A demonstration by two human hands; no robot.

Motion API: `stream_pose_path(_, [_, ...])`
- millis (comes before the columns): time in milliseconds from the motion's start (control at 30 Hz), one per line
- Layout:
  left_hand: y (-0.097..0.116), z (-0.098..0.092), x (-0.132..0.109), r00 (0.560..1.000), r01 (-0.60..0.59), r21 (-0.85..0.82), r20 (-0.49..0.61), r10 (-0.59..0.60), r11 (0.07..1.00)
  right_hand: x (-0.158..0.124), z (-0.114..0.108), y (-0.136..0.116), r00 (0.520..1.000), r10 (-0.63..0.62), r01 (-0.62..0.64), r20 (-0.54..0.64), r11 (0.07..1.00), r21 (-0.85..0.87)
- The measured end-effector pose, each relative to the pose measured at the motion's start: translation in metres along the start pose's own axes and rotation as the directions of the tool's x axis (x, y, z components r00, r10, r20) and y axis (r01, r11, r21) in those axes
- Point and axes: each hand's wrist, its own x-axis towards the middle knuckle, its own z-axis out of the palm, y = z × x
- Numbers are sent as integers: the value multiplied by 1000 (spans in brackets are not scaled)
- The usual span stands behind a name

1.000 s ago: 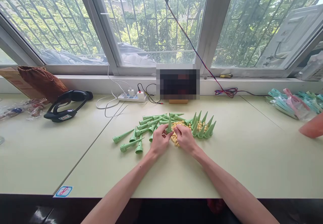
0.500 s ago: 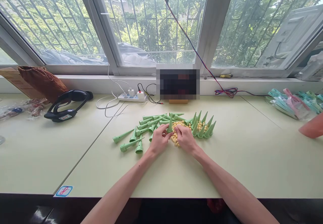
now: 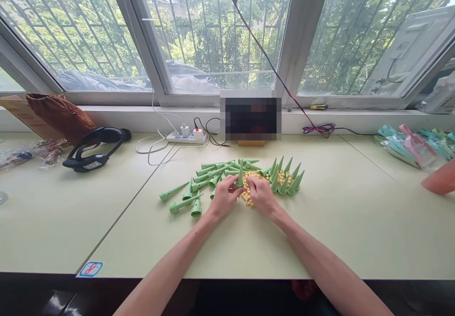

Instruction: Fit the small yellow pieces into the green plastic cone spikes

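the left hand [image 3: 224, 198] gripped a cone [image 3: 241, 174]; the right hand [image 3: 262, 195] curled beside it, any hold hidden. standing cones [image 3: 292, 188] to their right seemed done, loose cones [image 3: 182, 205] leftward and pegs [image 3: 248, 199] between remaining.

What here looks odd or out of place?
The blocky blurred patch at the back stands out, hiding whatever is there. The green cones on the left lie jumbled, unlike the upright cones on the right; small yellow pieces lie loose between. Nothing looks broken.
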Motion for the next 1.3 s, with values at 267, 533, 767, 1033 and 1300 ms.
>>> stream_pose_path(267, [3,1,0,1000,-16,34,-6,16,999,0,2,1,1000,14,-14,-3,1000,-15])
stream_pose_path(533, [2,7,1,997,6,45,-81,-2,999,0,1,-6,998,5,-6,-65,1000,-7])
stream_pose_path(767, [1,8,3,992,51,18,-120,-49,999,0,1,-7,994,-59,65,-90,996,64])
stream_pose_path(1033, [4,8,1,990,85,-28,-113,-87,996,0,1,-7,994,-21,37,-105,988,147])
stream_pose_path(1300, [3,8,-1,993,45,26,-113,-42,999,0,-1,-6,997,1,11,-79,989,145])
